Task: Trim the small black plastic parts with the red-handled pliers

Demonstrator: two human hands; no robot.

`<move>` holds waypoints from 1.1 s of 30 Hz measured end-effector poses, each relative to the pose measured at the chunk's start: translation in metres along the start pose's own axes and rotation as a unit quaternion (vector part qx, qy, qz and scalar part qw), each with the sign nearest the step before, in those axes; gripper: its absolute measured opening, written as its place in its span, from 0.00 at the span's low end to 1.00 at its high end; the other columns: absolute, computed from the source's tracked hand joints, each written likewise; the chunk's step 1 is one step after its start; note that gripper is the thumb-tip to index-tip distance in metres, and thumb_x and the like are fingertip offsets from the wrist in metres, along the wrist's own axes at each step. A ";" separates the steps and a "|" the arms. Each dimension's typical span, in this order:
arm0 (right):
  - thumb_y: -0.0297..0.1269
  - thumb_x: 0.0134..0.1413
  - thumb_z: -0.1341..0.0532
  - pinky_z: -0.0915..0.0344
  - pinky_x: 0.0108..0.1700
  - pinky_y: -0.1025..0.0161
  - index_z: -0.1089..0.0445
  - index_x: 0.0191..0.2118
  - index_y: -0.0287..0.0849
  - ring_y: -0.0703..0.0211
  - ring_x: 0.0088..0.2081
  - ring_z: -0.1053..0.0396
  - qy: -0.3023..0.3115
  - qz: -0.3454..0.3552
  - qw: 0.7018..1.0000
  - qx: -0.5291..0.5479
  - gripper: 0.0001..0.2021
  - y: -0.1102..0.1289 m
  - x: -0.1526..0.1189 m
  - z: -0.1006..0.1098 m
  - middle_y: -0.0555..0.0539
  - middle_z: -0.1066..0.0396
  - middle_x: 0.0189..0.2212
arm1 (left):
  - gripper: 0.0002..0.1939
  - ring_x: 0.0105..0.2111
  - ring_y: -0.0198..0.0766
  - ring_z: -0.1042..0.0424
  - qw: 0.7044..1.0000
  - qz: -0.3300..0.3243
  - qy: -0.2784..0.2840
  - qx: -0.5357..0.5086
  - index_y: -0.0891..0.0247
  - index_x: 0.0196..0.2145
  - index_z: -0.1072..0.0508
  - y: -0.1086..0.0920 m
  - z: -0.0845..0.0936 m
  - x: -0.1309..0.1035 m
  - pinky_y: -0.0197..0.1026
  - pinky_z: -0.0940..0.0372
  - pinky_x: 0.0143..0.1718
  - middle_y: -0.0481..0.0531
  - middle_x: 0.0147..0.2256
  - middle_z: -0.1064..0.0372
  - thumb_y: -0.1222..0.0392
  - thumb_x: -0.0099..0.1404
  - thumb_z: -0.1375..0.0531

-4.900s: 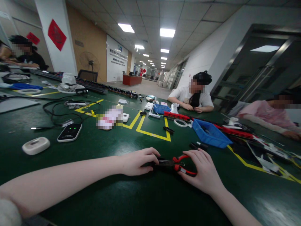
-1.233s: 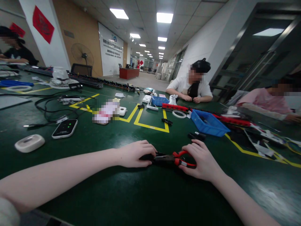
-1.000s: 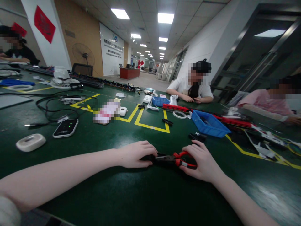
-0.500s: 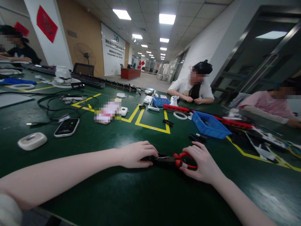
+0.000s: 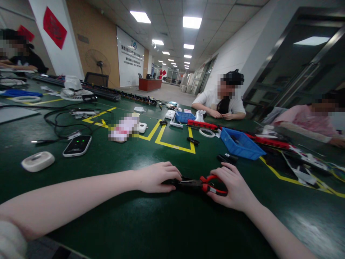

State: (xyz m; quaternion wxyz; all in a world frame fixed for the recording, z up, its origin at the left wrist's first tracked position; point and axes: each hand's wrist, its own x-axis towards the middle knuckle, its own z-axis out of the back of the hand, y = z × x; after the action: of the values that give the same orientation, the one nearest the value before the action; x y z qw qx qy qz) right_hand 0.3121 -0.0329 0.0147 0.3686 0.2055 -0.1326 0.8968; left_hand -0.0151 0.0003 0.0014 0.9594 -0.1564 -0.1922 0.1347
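Observation:
Red-handled pliers (image 5: 212,185) lie low over the green table (image 5: 129,223), their dark jaws pointing left. My right hand (image 5: 231,185) is closed round the handles, which stand somewhat apart. My left hand (image 5: 161,177) has its fingers wrapped round a small black part (image 5: 171,182), much of it hidden under the fingers. The plier jaws meet this part beside my left fingertips; the exact contact is too dark to make out.
Beyond my hands are a blue bin (image 5: 241,144), black pieces (image 5: 227,158), a small black part (image 5: 193,140) and a phone (image 5: 124,128). A white-edged device (image 5: 77,145) and a white round object (image 5: 38,161) lie left. People sit across the table.
Both hands keep almost the same pose. The pliers and my right hand have shifted very slightly to the right.

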 end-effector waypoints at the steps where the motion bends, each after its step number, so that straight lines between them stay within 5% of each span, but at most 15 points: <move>1: 0.47 0.48 0.34 0.38 0.56 0.39 0.33 0.43 0.44 0.48 0.35 0.26 -0.001 0.001 1.000 -0.001 0.19 0.000 0.001 0.001 0.45 0.25 0.33 | 0.14 0.53 0.46 0.31 1.000 -0.002 -0.001 -0.001 0.62 0.51 0.30 0.000 0.000 0.000 0.46 0.35 0.55 0.57 0.54 0.29 0.64 0.68 0.37; 33: 0.46 0.48 0.34 0.39 0.57 0.38 0.33 0.45 0.45 0.48 0.37 0.25 0.014 -0.012 1.000 0.013 0.19 -0.002 -0.002 -0.004 0.45 0.24 0.36 | 0.15 0.52 0.46 0.31 1.000 0.002 -0.003 -0.001 0.63 0.52 0.30 0.000 -0.001 0.000 0.46 0.35 0.55 0.57 0.53 0.29 0.64 0.68 0.37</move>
State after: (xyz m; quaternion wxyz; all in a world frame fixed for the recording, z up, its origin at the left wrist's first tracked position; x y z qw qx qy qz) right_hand 0.3137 -0.0313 0.0109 0.3787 0.1995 -0.1135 0.8966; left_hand -0.0145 0.0000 0.0011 0.9584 -0.1571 -0.1952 0.1371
